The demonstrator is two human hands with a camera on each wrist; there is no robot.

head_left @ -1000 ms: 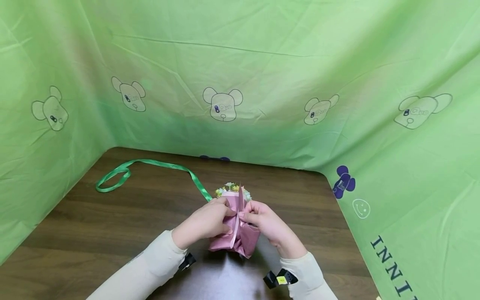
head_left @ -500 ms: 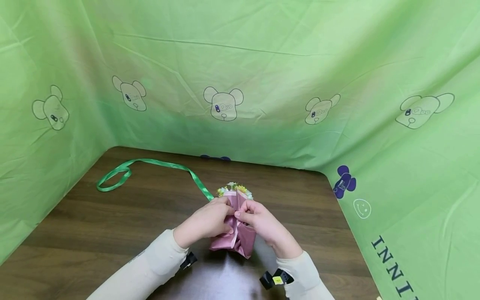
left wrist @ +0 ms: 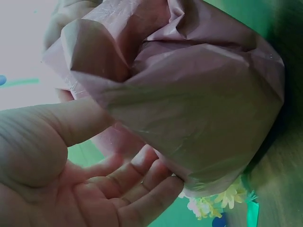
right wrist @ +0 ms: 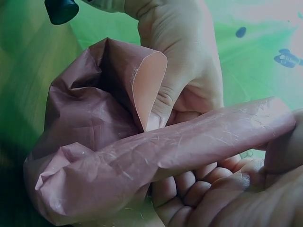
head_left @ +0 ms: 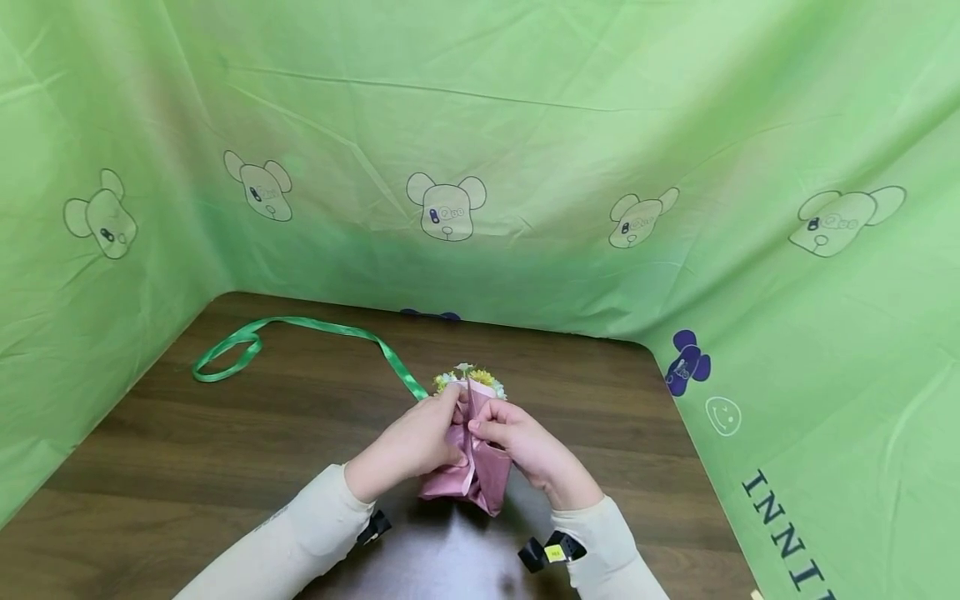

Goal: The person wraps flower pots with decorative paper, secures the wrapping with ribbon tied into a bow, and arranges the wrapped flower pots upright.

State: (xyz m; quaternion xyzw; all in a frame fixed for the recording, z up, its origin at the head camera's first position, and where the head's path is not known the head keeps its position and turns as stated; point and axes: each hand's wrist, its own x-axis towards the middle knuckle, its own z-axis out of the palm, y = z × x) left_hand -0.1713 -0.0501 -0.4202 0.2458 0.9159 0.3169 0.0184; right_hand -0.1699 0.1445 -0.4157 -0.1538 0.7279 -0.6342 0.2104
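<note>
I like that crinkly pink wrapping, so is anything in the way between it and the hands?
Nothing visible is: the left hand and the right hand both hold the pink wrapping directly. The green ribbon stretches off to the left, not between them.

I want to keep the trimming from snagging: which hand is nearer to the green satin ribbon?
Left. The left hand grips the pink wrapping paper beside where the green satin ribbon passes from view; the right hand holds the paper's other side, farther away.
</note>
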